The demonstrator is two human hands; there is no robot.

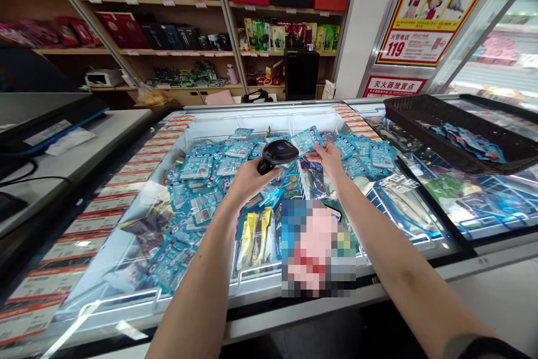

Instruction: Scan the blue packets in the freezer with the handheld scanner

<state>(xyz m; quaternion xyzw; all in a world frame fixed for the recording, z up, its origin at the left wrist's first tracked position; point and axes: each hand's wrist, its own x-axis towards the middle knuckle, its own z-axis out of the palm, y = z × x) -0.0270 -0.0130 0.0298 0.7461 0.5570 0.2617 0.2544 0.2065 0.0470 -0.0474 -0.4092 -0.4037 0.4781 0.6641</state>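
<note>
My left hand (249, 178) is closed round the grip of a black barcode scanner (276, 154), whose head points right. My right hand (328, 159) pinches a teal ice-cream packet (305, 140) by its lower edge and holds it tilted right in front of the scanner's head. Both hands hover over an open chest freezer (235, 118) piled with many more of the same teal packets (197, 168). A blurred patch covers part of the freezer's near middle.
A dark wicker tray (424, 110) with a few teal packets rests on the freezer's glass lid at right. Yellow and other packets (254, 236) fill the near compartment. A counter (79, 152) with a dark device lies left. Stocked shelves stand behind.
</note>
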